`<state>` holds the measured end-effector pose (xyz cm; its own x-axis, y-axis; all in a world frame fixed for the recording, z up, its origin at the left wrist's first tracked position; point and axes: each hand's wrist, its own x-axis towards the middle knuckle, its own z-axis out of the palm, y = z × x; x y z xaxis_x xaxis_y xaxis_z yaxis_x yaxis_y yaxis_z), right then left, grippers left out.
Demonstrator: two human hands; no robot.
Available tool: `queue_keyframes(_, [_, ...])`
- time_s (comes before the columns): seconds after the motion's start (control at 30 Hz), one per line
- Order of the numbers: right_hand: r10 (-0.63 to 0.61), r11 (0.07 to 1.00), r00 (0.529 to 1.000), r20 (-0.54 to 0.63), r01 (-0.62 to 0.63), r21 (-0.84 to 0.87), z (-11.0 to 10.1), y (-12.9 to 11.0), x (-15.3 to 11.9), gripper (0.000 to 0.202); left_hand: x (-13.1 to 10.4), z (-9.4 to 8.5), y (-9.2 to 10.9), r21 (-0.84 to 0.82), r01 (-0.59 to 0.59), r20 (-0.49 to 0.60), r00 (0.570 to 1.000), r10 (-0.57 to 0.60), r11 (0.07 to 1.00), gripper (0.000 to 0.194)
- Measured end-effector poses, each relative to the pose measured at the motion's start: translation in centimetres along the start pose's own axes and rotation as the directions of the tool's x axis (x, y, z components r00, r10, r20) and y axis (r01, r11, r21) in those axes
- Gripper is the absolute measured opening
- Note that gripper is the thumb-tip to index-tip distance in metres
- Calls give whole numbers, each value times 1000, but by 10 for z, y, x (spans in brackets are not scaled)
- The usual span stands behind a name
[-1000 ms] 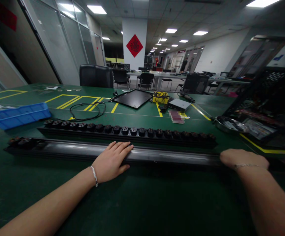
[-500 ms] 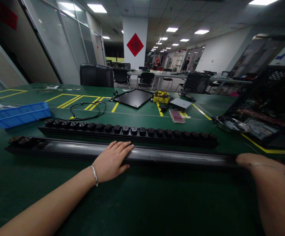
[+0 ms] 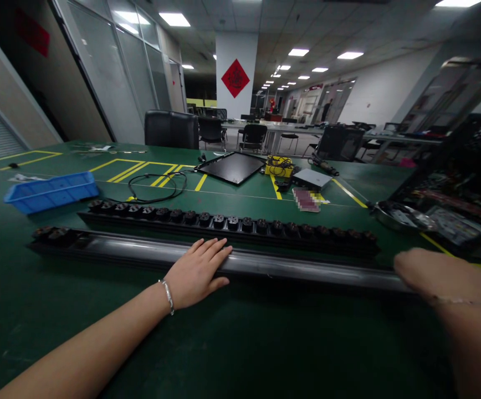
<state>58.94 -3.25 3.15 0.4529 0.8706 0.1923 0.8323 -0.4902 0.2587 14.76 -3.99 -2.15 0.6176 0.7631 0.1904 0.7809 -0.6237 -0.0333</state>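
A long black channel (image 3: 307,270) with a smooth, shiny inside lies across the green table, with a few round dark parts (image 3: 57,233) at its left end. My left hand (image 3: 196,272) rests flat on the middle of this channel, fingers spread. At the channel's right end is my right hand (image 3: 446,274), blurred, its fingers hidden behind the back of the hand. Just behind lies a second long black strip (image 3: 232,224), holding a row of several round black sockets.
A blue bin (image 3: 53,192) sits at the left, beside a looped black cable (image 3: 157,188). Farther back are a dark flat panel (image 3: 234,168), a yellow box (image 3: 279,166) with cables and a grey box (image 3: 312,178). A metal bowl (image 3: 402,216) is at the right.
The whole view has shifted, so the table things appear farther right. My right hand has risen slightly relative to the channel's end; my left hand stays on the channel.
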Motion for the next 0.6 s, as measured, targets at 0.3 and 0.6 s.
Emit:
queue_keyframes(0.3, [-755,418,415,-508,901,115,-3,-160,-128,42,3,-5,0,-74,-13,1,1000,13,997,53])
queue_keyframes(0.6, [-748,424,450,-488,890,170,3,-158,-125,38,-28,-75,-103,191,615,-118,788,-604,765,55])
